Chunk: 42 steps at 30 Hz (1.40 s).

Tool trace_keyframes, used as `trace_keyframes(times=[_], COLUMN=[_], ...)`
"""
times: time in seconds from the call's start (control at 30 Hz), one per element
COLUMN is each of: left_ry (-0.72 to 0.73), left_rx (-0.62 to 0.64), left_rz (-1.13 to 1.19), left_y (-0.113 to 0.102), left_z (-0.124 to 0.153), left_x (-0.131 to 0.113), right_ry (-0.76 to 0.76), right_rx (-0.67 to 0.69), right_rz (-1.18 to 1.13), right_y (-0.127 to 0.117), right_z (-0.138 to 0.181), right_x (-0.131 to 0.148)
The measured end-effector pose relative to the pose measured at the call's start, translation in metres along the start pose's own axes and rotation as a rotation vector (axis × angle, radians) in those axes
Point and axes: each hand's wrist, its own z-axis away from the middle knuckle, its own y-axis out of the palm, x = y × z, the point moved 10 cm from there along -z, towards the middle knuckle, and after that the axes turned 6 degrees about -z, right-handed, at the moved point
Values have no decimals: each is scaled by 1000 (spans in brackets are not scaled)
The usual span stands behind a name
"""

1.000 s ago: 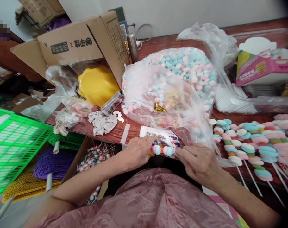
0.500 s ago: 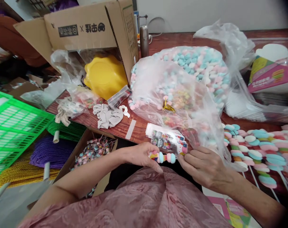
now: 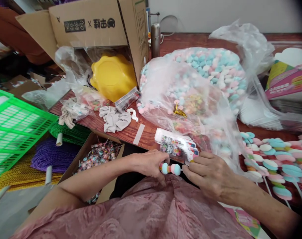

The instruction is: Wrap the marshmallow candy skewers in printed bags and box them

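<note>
Between both hands, close to my lap, is a candy skewer [image 3: 170,169] of pink and blue marshmallow discs. My left hand [image 3: 149,163] is closed round its left end. My right hand [image 3: 207,173] pinches the right end, fingers pressed together. Just beyond them, at the table edge, lies a stack of printed clear wrappers [image 3: 176,146]. A big clear bag of pastel marshmallows [image 3: 190,86] fills the table behind it.
Finished candy skewers [image 3: 270,159] lie in rows at the right. A cardboard box [image 3: 96,30] with a yellow mould [image 3: 112,77] stands at the back left. A green crate [image 3: 14,126], rolls of cord [image 3: 51,156] and a box of wrapped skewers [image 3: 98,156] sit below left.
Both hands drew the skewer off the wrapper stack and back toward my lap. The view shifted slightly left and down.
</note>
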Motion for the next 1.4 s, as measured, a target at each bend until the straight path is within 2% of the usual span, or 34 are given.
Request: trace_keyframes(times=[0.13, 0.27, 0.43, 0.6, 0.7, 0.87, 0.97, 1.1, 1.23, 1.3, 1.4], left_ry=[-2, -14, 60, 38, 39, 133, 130, 102, 36, 7, 30], left_rx=[-8, -25, -51, 54, 40, -38, -48, -26, -51, -35, -11], left_rz=[34, -136, -305, -149, -105, -300, -378, -372, -217, -162, -227], left_y=[-6, -13, -14, -4, -7, -10, -4, 7, 0, -7, -21], left_z=[0, 3, 6, -2, -4, 1, 3, 0, -5, -7, -7], left_x=[2, -4, -20, -8, -3, -16, -20, -17, -10, -7, -15], right_ry=[-13, -9, -23, -89, -111, -51, -18, 30, 128, 217, 443], right_rx=[1, 25, 64, 7, -19, 64, 95, 8, -161, -238, -363], right_rz=[-16, -17, 41, 99, 98, -32, -113, -66, -26, -125, -443], right_y=[2, 10, 15, 4, 0, 14, 24, 24, 17, 17, 28], right_z=[4, 5, 1, -2, -3, -5, -7, -13, -14, -10, 4], right_x=[3, 6, 9, 25, 32, 16, 2, -11, -20, -28, -49])
